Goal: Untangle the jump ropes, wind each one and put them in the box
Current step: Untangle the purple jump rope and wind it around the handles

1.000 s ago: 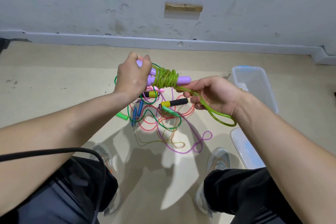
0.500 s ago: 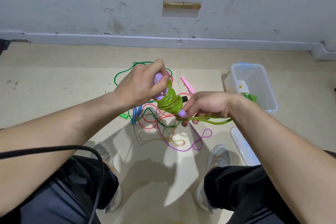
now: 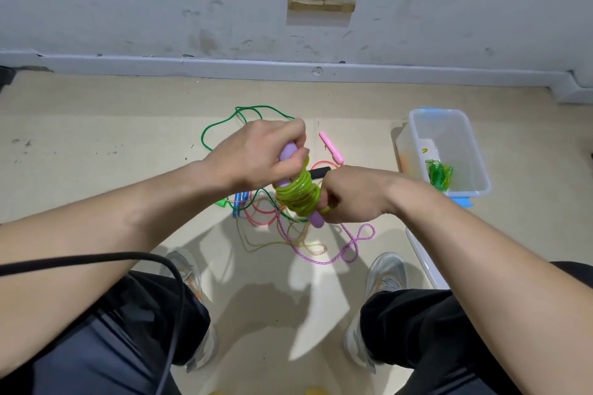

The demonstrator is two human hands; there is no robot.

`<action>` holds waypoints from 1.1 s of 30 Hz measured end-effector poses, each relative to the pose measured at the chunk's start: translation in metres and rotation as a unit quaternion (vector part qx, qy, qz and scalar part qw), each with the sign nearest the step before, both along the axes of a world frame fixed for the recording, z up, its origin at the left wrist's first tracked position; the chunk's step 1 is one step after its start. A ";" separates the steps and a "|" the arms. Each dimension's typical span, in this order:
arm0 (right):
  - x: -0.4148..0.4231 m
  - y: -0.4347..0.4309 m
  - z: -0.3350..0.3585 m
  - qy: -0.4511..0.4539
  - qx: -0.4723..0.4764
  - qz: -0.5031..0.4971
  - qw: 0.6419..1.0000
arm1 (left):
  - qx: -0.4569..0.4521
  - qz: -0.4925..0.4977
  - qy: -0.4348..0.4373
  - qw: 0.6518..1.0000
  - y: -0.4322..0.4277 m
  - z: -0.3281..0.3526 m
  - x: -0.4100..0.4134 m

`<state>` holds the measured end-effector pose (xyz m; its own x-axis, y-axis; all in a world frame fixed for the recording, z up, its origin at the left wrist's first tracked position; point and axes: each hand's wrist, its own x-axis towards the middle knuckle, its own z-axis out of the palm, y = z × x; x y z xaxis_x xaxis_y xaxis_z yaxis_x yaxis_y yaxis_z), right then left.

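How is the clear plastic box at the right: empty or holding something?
Holding something. The clear plastic box is open-topped, and a bundled green jump rope lies inside at its near end.

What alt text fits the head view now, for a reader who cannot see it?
Seen from above, a person's left hand grips lilac handles wrapped in a lime-green jump rope while the right hand pinches the rope's end by the coil. Below, more tangled ropes lie on the floor; a clear box at right holds one green rope.
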<state>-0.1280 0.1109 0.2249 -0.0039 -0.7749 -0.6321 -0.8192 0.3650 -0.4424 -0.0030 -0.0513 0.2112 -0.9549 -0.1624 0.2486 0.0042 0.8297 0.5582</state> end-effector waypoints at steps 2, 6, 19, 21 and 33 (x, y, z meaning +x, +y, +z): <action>0.001 0.000 -0.003 0.010 0.003 -0.014 1.000 | -0.019 -0.017 0.001 1.000 0.003 -0.001 0.000; -0.001 0.002 -0.012 -0.022 0.003 -0.075 0.997 | -0.038 -0.036 -0.013 0.999 0.005 -0.002 0.001; 0.008 -0.006 -0.011 -0.321 0.057 -0.483 0.813 | -0.119 0.032 -0.027 0.992 0.001 -0.002 -0.001; 0.010 -0.006 -0.009 -0.377 0.066 -0.509 0.771 | -0.133 0.035 -0.034 0.990 0.001 -0.003 0.000; 0.000 0.006 -0.019 -0.566 -0.030 -0.444 0.694 | -0.055 0.103 -0.037 0.993 -0.020 0.009 -0.003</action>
